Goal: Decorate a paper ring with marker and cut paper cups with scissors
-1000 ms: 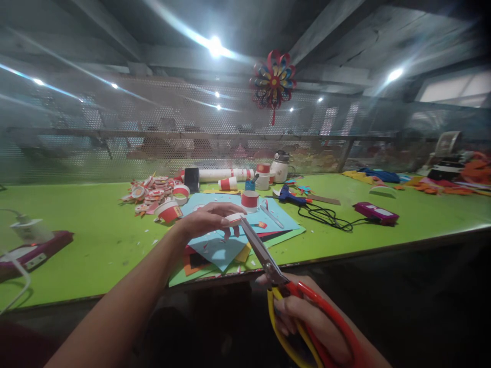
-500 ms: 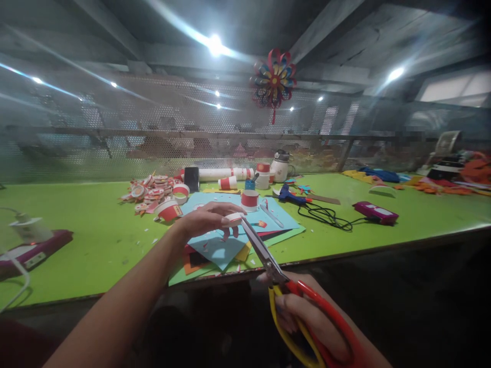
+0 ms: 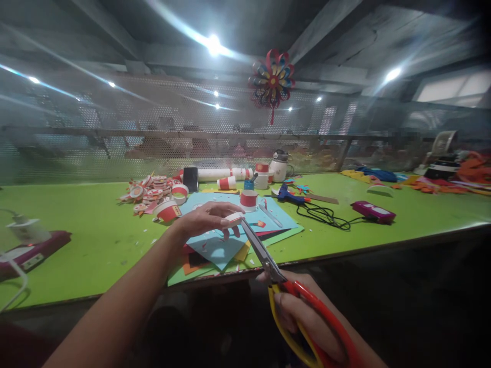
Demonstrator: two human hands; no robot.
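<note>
My left hand [image 3: 209,217] pinches a small white paper piece with a red edge [image 3: 233,220] between thumb and fingers, above the blue paper sheets [image 3: 220,253]. In my right hand [image 3: 303,301] are large scissors [image 3: 274,271] with one red and one yellow handle, my fingers through the loops. The blades point up and left, and their tips touch the right end of the paper piece. Whether the tips have cut into it I cannot tell. Just behind the hands stands a cut red-and-white paper cup [image 3: 248,201] on the sheets.
Left of the sheets lie a heap of red-and-white paper pieces [image 3: 153,188] and a cut cup [image 3: 166,210]. To the right are a blue glue gun [image 3: 289,194], its black cable and a purple power strip [image 3: 373,211]. A phone [image 3: 191,179] and a bottle [image 3: 279,166] stand behind.
The hands and scissors hold nearly the same place. The paper piece appears slightly tilted compared with before, and the whole view has shifted a little.
</note>
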